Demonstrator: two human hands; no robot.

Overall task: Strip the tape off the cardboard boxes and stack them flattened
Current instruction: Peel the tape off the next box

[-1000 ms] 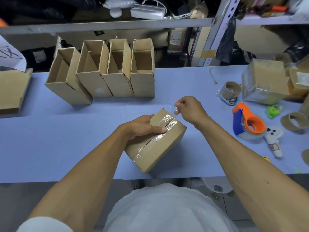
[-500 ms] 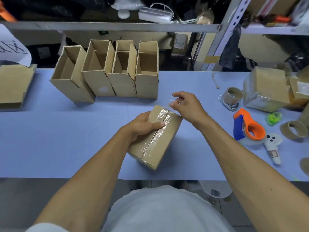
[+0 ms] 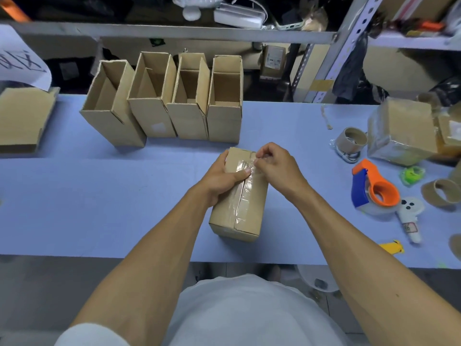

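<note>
Taped box (image 3: 252,208) — long axis front-to-back

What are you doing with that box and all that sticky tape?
A person is peeling clear tape off a closed brown cardboard box lying on the blue table. The left hand grips the box to steady it, while the right hand pinches the tape at the far end. The strip still runs along most of the box's seam. Behind it, four open cardboard boxes stand in a row, not yet flattened.
</note>
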